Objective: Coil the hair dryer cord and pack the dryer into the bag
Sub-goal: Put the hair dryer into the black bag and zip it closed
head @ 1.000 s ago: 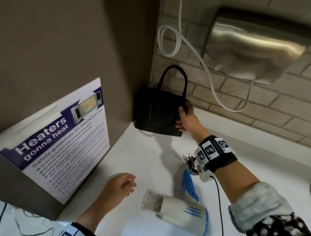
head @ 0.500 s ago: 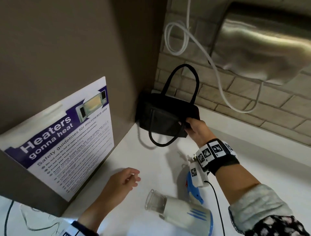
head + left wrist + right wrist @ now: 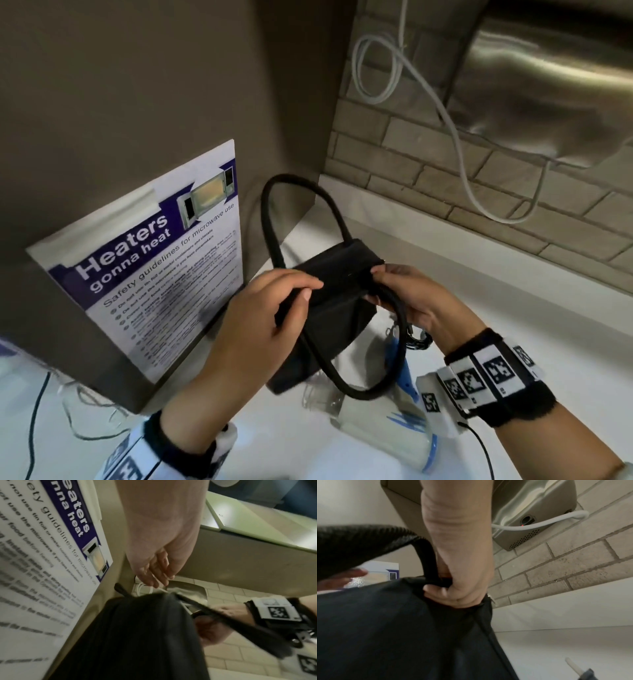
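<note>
One small black fabric bag [image 3: 337, 308] with two looped cord handles is held above the white counter [image 3: 462, 260], its inside not visible, and one white-and-blue hair dryer [image 3: 383, 425] lies on the counter just beneath it. The left hand [image 3: 260, 308] has its grip curled on the bag's near top edge. The right hand [image 3: 411, 301] has its grip pinched together on the opposite edge, beside a handle root.

Held bag [image 3: 329, 308] blocks reach down to the hair dryer [image 3: 383, 431].
</note>
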A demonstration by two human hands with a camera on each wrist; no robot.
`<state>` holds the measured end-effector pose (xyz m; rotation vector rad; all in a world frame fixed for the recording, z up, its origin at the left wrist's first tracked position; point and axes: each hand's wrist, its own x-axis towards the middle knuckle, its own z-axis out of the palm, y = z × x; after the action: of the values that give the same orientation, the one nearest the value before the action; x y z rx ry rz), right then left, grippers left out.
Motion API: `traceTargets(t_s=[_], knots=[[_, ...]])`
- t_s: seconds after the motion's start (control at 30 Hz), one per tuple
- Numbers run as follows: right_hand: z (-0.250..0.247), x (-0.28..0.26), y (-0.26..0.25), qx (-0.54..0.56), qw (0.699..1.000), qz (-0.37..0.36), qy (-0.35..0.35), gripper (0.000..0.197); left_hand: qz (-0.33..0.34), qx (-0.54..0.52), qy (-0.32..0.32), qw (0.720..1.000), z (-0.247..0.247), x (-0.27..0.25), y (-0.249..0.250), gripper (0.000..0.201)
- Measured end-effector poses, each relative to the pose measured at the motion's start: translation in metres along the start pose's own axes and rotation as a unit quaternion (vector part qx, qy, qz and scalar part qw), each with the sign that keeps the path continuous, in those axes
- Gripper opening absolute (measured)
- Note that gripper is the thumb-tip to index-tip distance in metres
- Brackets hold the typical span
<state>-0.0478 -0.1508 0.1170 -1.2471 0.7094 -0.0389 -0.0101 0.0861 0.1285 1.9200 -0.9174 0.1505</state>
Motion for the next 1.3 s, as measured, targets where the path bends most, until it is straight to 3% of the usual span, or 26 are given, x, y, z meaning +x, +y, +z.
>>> traceTargets(t_s=[0.13, 0.23, 0.3, 0.37, 0.47, 0.53, 0.63, 0.7, 0.83, 0.9, 0.93, 1.0, 1.07, 1.2, 1.3], knots=[[0.006, -0.009, 0.011, -0.066, 0.995, 0.022, -0.068, 0.023, 0.013, 0.092, -0.029, 0.995, 0.004, -0.003, -0.031, 0.024], [0.007, -0.009, 0.015, -0.093, 0.99, 0.066, -0.085, 0.018, -0.074, 0.074, -0.035, 0.994, 0.005, -0.007, -0.045, 0.027], [0.006, -0.004, 0.015, -0.17, 0.98, 0.077, -0.064, 0.017, -0.137, 0.035, -0.036, 0.989, 0.003, -0.01, -0.049, 0.03], [0.004, 0.006, 0.016, -0.248, 0.967, 0.059, -0.02, 0.022, -0.164, 0.02, -0.031, 0.986, 0.003, -0.012, -0.052, 0.031], [0.003, 0.024, 0.02, -0.277, 0.958, 0.068, 0.021, 0.038, -0.188, -0.033, 0.0, 0.982, 0.005, -0.014, -0.055, 0.033], [0.006, 0.033, 0.021, -0.264, 0.96, 0.087, 0.027, 0.045, -0.178, -0.039, 0.031, 0.983, 0.007, -0.015, -0.059, 0.031], [0.012, 0.042, 0.017, -0.168, 0.979, 0.1, 0.049, 0.032, -0.186, -0.023, 0.093, 0.978, 0.009, -0.019, -0.062, 0.032], [0.013, 0.05, 0.017, -0.142, 0.984, 0.074, 0.075, 0.025, -0.208, -0.024, 0.115, 0.971, 0.01, -0.02, -0.061, 0.036], [0.011, 0.058, 0.016, -0.238, 0.962, -0.048, 0.127, 0.023, -0.263, -0.048, 0.035, 0.963, 0.008, -0.019, -0.055, 0.033], [0.009, 0.057, 0.014, -0.35, 0.92, -0.114, 0.135, 0.029, -0.254, -0.05, 0.012, 0.966, 0.006, -0.02, -0.053, 0.03], [0.009, 0.055, 0.012, -0.441, 0.874, -0.14, 0.146, 0.03, -0.245, -0.043, 0.002, 0.969, 0.006, -0.02, -0.051, 0.033], [0.015, 0.049, 0.009, -0.61, 0.751, -0.175, 0.182, 0.026, -0.231, -0.019, -0.016, 0.973, 0.006, -0.021, -0.05, 0.043], [0.026, 0.036, 0.004, -0.67, 0.68, -0.214, 0.209, 0.022, -0.216, 0.005, -0.027, 0.976, 0.007, -0.021, -0.048, 0.048], [0.046, 0.007, -0.001, -0.676, 0.626, -0.338, 0.192, 0.024, -0.224, -0.002, -0.007, 0.975, 0.009, -0.021, -0.041, 0.051], [0.055, -0.013, 0.0, -0.647, 0.641, -0.391, 0.133, 0.024, -0.219, 0.001, 0.012, 0.976, 0.004, -0.02, -0.04, 0.052]])
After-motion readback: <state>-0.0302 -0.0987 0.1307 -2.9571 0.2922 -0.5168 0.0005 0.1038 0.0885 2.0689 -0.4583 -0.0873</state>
